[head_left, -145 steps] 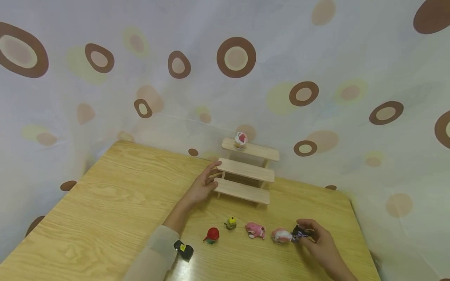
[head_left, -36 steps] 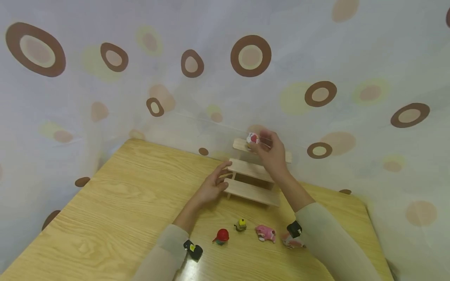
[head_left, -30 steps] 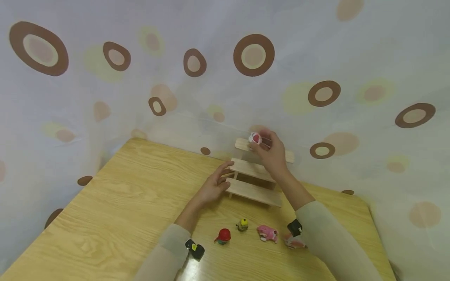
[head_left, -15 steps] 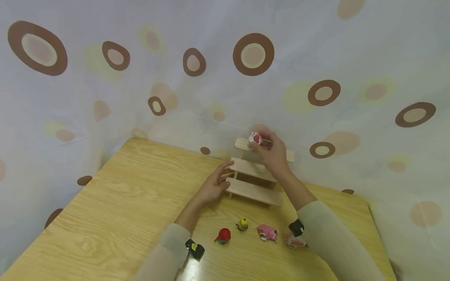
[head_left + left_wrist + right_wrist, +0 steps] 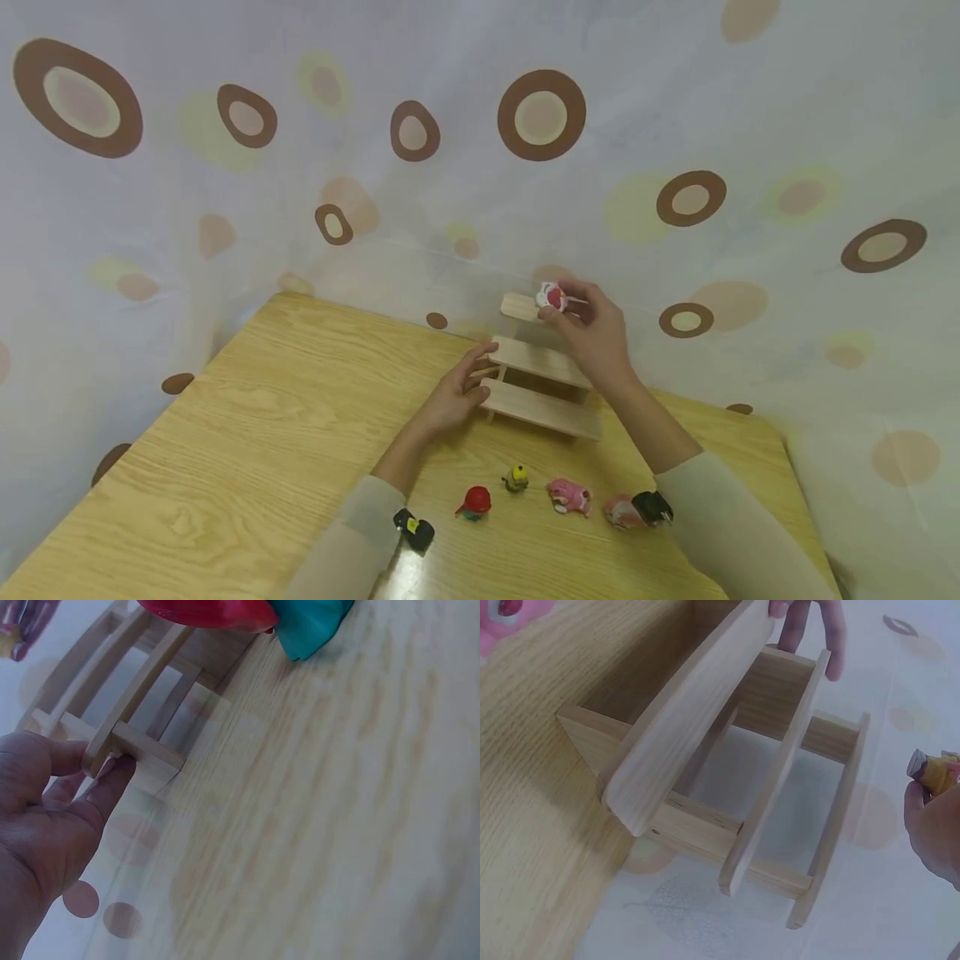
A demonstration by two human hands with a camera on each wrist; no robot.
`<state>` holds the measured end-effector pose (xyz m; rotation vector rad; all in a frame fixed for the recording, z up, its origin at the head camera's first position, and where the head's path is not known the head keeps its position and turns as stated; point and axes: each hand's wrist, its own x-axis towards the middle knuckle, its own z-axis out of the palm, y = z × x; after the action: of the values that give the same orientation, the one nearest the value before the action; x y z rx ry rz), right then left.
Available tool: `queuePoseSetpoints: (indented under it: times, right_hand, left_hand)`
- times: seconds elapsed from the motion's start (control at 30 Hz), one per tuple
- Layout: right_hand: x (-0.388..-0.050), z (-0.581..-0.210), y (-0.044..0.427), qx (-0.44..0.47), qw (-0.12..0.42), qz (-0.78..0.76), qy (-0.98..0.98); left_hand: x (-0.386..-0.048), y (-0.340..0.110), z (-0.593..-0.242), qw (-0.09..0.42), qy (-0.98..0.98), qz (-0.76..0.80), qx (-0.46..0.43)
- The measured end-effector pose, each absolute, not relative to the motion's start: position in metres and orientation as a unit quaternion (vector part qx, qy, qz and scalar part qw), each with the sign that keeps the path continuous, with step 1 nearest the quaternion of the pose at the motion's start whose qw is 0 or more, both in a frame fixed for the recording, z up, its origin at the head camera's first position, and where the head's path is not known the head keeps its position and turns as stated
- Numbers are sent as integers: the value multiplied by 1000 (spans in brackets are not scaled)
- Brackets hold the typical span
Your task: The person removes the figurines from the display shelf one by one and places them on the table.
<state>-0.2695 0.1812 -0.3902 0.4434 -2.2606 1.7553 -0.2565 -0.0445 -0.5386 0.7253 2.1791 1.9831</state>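
A three-tier wooden display stand [image 5: 542, 408] stands at the back of the table. My left hand [image 5: 453, 396] grips its left end; in the left wrist view the thumb and fingers pinch the end of a shelf board. Above the top tier my right hand [image 5: 597, 333] pinches a small white figurine [image 5: 551, 297] with a red patch. The right wrist view shows the figurine's yellow-brown base [image 5: 932, 774] apart from the boards. Part of the top tier is hidden behind my right hand.
In front of the stand lie a red-capped figurine [image 5: 476, 502], a small yellow-topped figurine [image 5: 516, 478], a pink figurine [image 5: 570, 496] and a pink-and-white one [image 5: 622, 512], partly covered by the right wrist camera. A patterned sheet [image 5: 450, 183] hangs behind the table.
Earlier the white figurine stood on the top tier while my right hand held a dark figurine by the table; that one is out of sight now. The right hand has since shifted slightly right.
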Motion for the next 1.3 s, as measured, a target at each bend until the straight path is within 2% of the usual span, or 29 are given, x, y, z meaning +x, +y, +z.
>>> queuePoseSetpoints:
  times: [0.33,0.67,1.0,1.3]
  right_hand:
    - [-231,-375,185,158,108,599,-777]
    - [-195,-383,194,165,79,603,-777]
    - [-158,-395,205,203,116,584,-777]
    - [-129,-415,216,192,118,573,-788]
  left_hand:
    - [-258,-44,-538,59,719,652,231]
    - [-258,-42,-538,63,721,649,237]
    - [-258,-43,-535,63,721,649,233]
    - [-262,-47,-538,59,716,656,233]
